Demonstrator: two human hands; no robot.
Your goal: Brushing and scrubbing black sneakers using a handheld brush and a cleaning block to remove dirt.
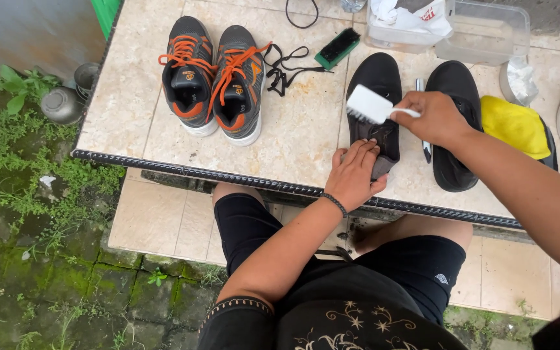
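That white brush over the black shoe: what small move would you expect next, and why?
Probably a short stroke down onto the shoe's upper. The right hand holds the white brush just above the black shoe, bristles facing it, while the left hand pins the heel end against the tiled table.

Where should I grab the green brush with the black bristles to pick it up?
Probably grab the green brush from above, by its two long sides. It lies flat on the table with bristles up, and nothing crowds it except the black laces nearby.
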